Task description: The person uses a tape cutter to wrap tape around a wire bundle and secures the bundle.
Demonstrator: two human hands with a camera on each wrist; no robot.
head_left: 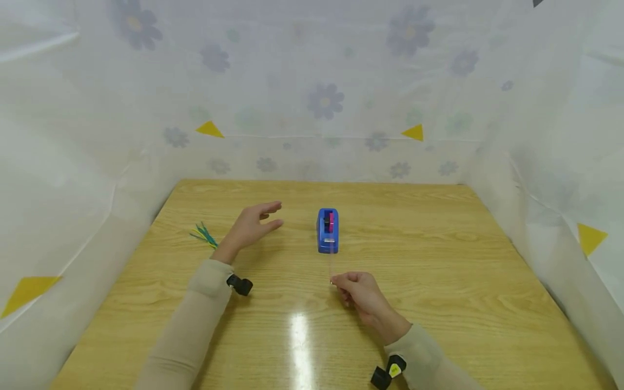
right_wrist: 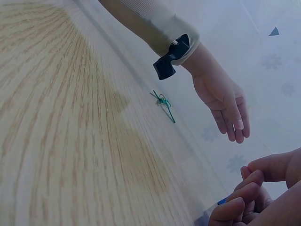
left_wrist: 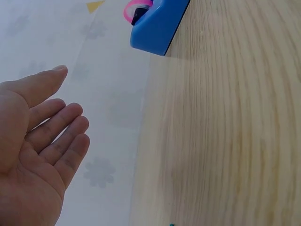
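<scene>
A blue tape dispenser (head_left: 327, 245) with a pink-cored roll stands on the table's middle. From its front a thin clear strip of tape (head_left: 331, 265) runs toward the person, and my right hand (head_left: 363, 298) pinches its end between thumb and forefinger. In the right wrist view the right hand's fingers (right_wrist: 235, 209) are curled and hide most of the dispenser. My left hand (head_left: 253, 225) hovers left of the dispenser, apart from it, holding nothing. Its fingers are loosely extended in the left wrist view, where the dispenser (left_wrist: 157, 28) shows at the top.
A bundle of green, yellow and blue thin strips (head_left: 202, 234) lies on the wooden table (head_left: 414, 233), just behind the left wrist. Pale flowered sheeting (head_left: 273, 86) hangs behind and along both sides. Each wrist wears a small black camera.
</scene>
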